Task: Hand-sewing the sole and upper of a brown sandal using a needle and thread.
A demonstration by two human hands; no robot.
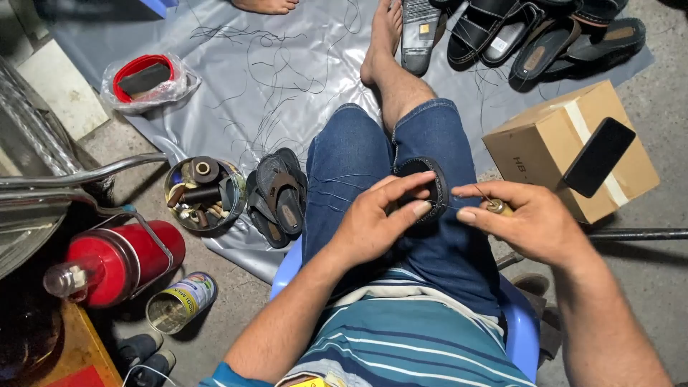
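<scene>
The left hand [376,218] gripped a black sandal [428,188] that rested on the person's right knee, fingers curled over its inner edge and thumb beneath. The right hand [527,222] was clenched around a small brass-handled awl [496,207] just right of the sandal, its thin point aimed at the sandal's rim. A fine thread ran from the sandal across the jeans [373,161].

The person sat on a blue stool [519,322] above a grey sheet [287,64] strewn with loose threads. A pair of dark sandals [279,197] lay left of the knee, next to a round tin [203,193] of spools and tools. More sandals [530,36] were heaped at the far edge. A cardboard box [552,147] with a black phone [598,156] on it stood to the right. A red flask [118,261] and an open can [179,302] lay at the lower left.
</scene>
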